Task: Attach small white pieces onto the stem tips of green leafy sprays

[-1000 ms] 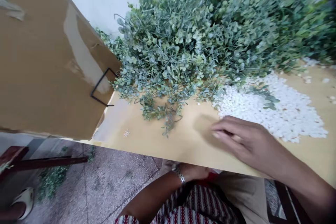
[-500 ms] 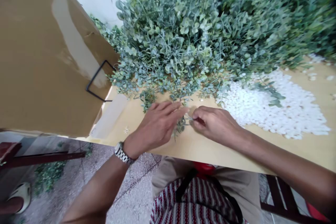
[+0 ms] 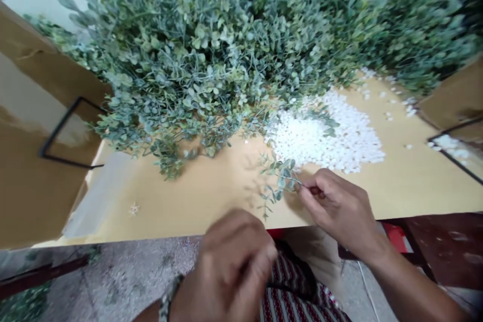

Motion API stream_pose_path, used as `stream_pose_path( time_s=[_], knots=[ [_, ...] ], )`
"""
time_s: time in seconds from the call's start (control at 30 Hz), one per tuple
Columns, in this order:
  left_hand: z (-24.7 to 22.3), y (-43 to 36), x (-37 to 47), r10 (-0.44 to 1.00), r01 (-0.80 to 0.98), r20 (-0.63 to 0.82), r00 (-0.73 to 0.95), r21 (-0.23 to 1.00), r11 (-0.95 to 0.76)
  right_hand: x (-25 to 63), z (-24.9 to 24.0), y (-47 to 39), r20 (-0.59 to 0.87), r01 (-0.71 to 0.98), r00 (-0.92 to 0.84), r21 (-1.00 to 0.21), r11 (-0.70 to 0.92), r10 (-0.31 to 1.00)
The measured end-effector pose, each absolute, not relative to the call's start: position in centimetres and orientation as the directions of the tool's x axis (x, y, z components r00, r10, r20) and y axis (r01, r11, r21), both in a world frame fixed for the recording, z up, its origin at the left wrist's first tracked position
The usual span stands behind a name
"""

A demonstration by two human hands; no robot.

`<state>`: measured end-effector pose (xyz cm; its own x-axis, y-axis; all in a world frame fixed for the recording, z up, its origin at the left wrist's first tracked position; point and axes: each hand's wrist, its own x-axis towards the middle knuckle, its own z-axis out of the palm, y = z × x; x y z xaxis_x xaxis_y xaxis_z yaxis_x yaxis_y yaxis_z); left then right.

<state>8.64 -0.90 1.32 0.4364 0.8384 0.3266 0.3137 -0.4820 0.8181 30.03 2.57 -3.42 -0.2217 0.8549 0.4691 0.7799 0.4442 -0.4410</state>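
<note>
My right hand (image 3: 334,206) pinches the thin stem of a green leafy sprig (image 3: 285,173) between thumb and fingertips. The sprig's leaves point left, just above the tabletop. My left hand (image 3: 236,261), blurred and close to the camera, is raised at the table's front edge with its fingers curled in. Whatever may be inside those fingers is hidden. Beyond the right hand lies a spread of small white pieces (image 3: 328,136), with a leafy sprig (image 3: 326,123) resting on it. A large heap of similar greenery (image 3: 226,45) fills the back of the table.
A cardboard box wall (image 3: 33,161) with a black wire frame (image 3: 56,133) stands at the left, and another cardboard piece (image 3: 458,95) at the right. A small white star-shaped piece (image 3: 134,209) lies on the tan tabletop (image 3: 196,196). More greenery is on the floor.
My left hand has left the sprig and come back toward me, its fingers now curled. My right hand still grips the sprig, which is now fully visible. The view has shifted right.
</note>
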Motion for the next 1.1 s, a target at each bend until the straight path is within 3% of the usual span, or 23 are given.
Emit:
stream_pose_path(
  time_s=[0.07, 0.17, 0.23, 0.3, 0.4, 0.5, 0.73, 0.9, 1.1],
  knots=[
    [0.9, -1.8, 10.7, 0.834, 0.246, 0.215, 0.508, 0.892, -0.379, 29.6, -3.7, 2.2, 0.513, 0.797, -0.172, -0.429, 0.425, 0.841],
    [-0.5, -1.3, 12.7, 0.883, 0.227, -0.064, 0.465, 0.973, -0.048, 28.9, -3.8, 1.8, 0.553, 0.793, -0.107, -0.453, 0.406, 0.826],
    [-1.4, -0.1, 13.3, 0.887, 0.064, -0.231, 0.4, 0.972, 0.224, 28.5, -3.7, 1.5, 0.578, 0.788, -0.081, -0.461, 0.407, 0.812],
    [-2.1, 1.2, 13.5, 0.894, -0.2, -0.281, 0.35, 0.91, 0.364, 28.2, -3.6, 1.2, 0.603, 0.779, -0.093, -0.452, 0.435, 0.793],
    [-2.2, 2.9, 13.8, 0.929, -0.517, -0.254, 0.268, 0.776, 0.361, 27.5, -3.7, 0.7, 0.627, 0.765, -0.142, -0.422, 0.487, 0.766],
    [-2.0, 3.9, 14.2, 0.934, -0.615, -0.284, 0.216, 0.703, 0.356, 26.7, -4.0, 0.3, 0.615, 0.756, -0.181, -0.412, 0.509, 0.768],
    [-1.7, 4.1, 14.6, 0.897, -0.564, -0.4, 0.186, 0.705, 0.431, 25.5, -5.0, -0.5, 0.603, 0.775, -0.265, -0.332, 0.538, 0.753],
    [-1.9, 4.0, 14.5, 0.888, -0.476, -0.365, 0.282, 0.75, 0.459, 24.8, -5.5, -0.7, 0.602, 0.786, -0.273, -0.31, 0.535, 0.75],
    [-2.0, 4.5, 14.5, 0.908, -0.383, -0.342, 0.242, 0.826, 0.413, 25.0, -5.3, -0.8, 0.569, 0.736, -0.342, -0.332, 0.589, 0.748]
  ],
)
